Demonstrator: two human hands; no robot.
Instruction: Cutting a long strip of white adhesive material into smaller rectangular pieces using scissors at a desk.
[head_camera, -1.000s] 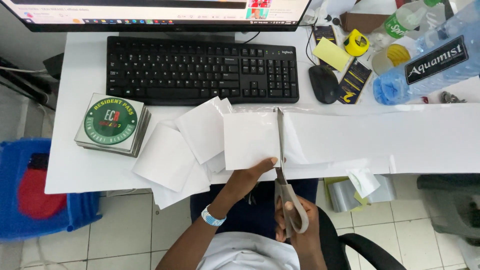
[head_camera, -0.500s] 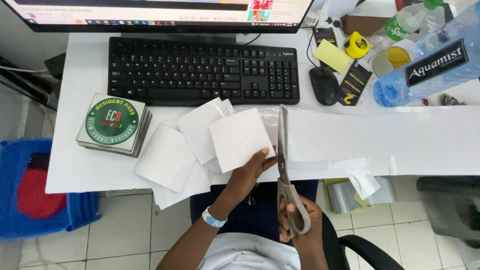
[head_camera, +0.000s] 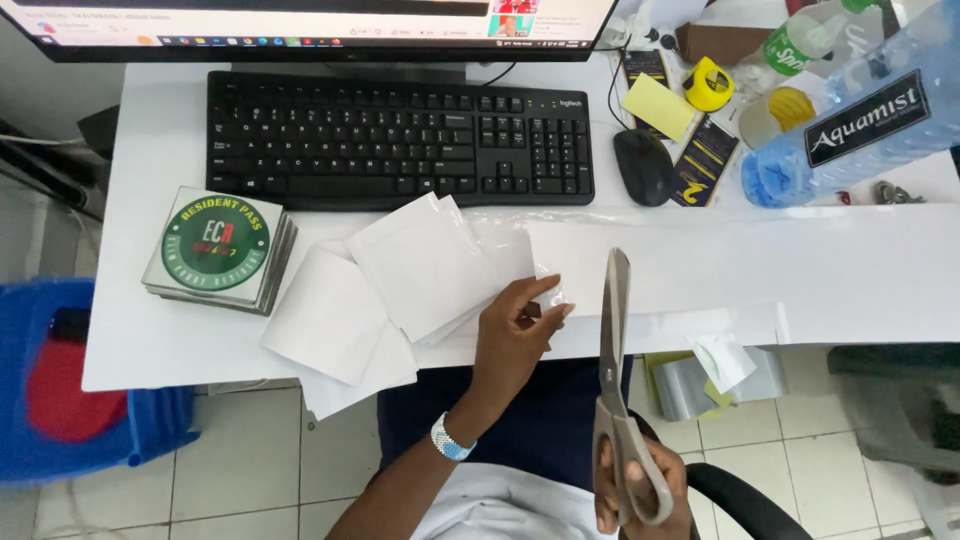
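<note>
White bench with black keyboard, mouse and a stack of round-printed stickers. Left hand, fingers curled, rests on the loose cut paper squares at the front edge. Right hand grips closed scissors, blades pointing up over the long white sheet.

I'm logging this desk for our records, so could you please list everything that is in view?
white paper strip: one, white, across desk's right half
cut paper squares: several, white, overlapping at desk's front
round stickers: one stack, green and white, left front
keyboard: one, black, rear centre
mouse: one, black, right of keyboard
monitor: one, rear edge
sticky notes: one pad, yellow
tape measure: one, yellow
water bottle: one, blue, lying right rear
scissors: one pair, grey, shut
left hand: on the squares
right hand: holding scissors
</note>
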